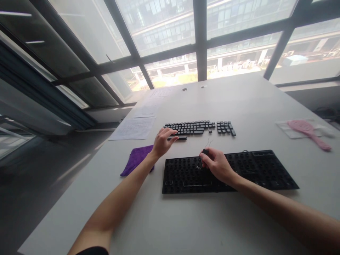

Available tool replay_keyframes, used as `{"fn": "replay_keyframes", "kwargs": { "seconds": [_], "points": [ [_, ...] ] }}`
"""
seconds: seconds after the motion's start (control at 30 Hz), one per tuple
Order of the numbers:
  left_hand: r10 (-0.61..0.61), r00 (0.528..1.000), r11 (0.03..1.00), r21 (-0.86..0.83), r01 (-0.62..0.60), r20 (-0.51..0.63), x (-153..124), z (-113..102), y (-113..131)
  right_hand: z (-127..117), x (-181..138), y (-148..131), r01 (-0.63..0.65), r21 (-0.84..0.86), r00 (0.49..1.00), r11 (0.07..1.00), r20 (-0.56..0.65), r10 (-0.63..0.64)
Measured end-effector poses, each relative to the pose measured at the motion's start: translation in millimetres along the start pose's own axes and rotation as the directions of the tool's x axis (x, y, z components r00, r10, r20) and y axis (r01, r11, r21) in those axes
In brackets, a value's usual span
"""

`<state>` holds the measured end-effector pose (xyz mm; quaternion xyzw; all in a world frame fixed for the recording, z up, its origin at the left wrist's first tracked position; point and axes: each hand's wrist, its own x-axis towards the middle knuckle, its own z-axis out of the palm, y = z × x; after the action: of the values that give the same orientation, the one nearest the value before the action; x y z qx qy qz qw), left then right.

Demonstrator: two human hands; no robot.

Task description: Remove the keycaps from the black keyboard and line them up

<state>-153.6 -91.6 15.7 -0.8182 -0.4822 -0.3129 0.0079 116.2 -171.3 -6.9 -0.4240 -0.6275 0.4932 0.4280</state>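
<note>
Right hand [217, 165], fingers curled, pinches a small black wire keycap puller [204, 151] over the bare black plastic keyboard base [265, 173] near the table's front edge. Left hand [162, 141], fingers loosely extended, rests its fingertips on the long black spacebar keycap [179, 138], just in front of the rows of removed black keycaps [198, 127]. A purple cloth [136, 159] lies beside the left wrist; paper sheets [134, 128] and a pink brush [309, 132] sit apart on the white table [186, 219].
</note>
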Motion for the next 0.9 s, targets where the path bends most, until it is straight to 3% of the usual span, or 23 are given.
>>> {"fn": "replay_keyframes", "kwargs": {
  "seconds": [0.1,0.23,0.33,0.5,0.67,0.9],
  "points": [
    [-0.008,1.0,0.999,-0.038,0.007,-0.016,-29,-20,36,0,0,0,0.003,0.0,1.0,1.0,0.005,-0.003],
    [0.018,0.986,0.994,-0.107,0.0,0.163,-85,-36,88,-1,1,-3,0.005,-0.023,1.0,1.0,0.006,-0.005],
    [0.021,0.977,0.995,-0.098,0.0,0.212,-114,-38,109,-1,1,-4,0.005,-0.033,1.0,0.999,0.006,-0.005],
    [0.089,0.974,0.995,0.025,-0.096,0.21,-122,-37,113,0,0,-1,0.002,-0.028,1.0,1.0,-0.002,-0.002],
    [0.184,0.942,0.967,0.119,-0.224,0.282,-118,-40,114,0,0,1,0.006,-0.038,1.0,0.999,-0.001,-0.007],
    [0.127,0.952,0.991,-0.001,-0.132,0.28,-113,-41,116,-1,0,2,-0.013,-0.043,1.0,0.999,0.006,0.013]
  ]
}}
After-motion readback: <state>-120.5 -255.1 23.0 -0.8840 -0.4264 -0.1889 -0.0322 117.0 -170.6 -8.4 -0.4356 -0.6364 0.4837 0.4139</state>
